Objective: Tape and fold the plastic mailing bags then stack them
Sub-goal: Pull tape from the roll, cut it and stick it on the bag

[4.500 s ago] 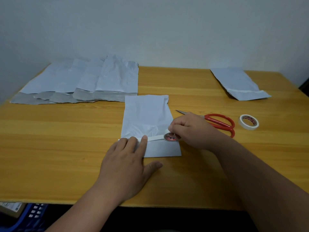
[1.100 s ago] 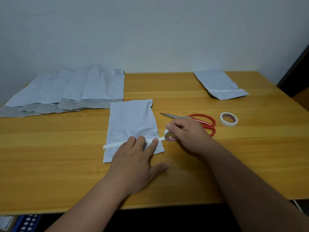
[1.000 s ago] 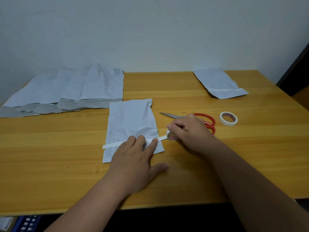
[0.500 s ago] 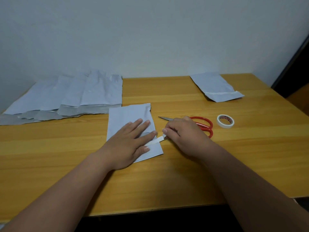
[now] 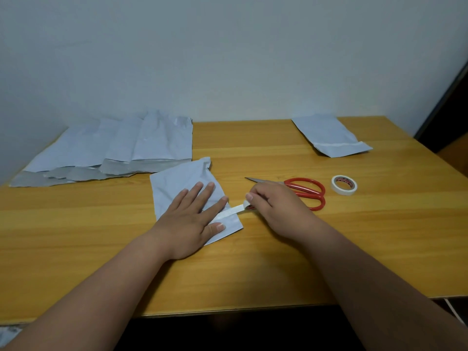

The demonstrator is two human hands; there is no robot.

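A white plastic mailing bag (image 5: pixel 181 179) lies in the middle of the wooden table (image 5: pixel 278 262). My left hand (image 5: pixel 191 220) presses flat on it with straight fingers. A white strip of tape (image 5: pixel 230 212) runs from under those fingers to a small tape roll (image 5: pixel 247 204), which my right hand (image 5: pixel 274 205) grips just right of the bag. Several untaped bags (image 5: pixel 121 148) lie fanned out at the back left. One taped bag (image 5: pixel 329 138) lies at the back right.
Red-handled scissors (image 5: pixel 304 191) lie right behind my right hand, blades pointing left. A second white tape roll (image 5: pixel 344 184) sits to their right. A white wall closes the table's far side. The table's front edge runs below my forearms.
My left hand has slid from the bag's lower edge up onto its middle, turning to point up-right. The bag has turned a little. My right hand has held the roll beside the bag.
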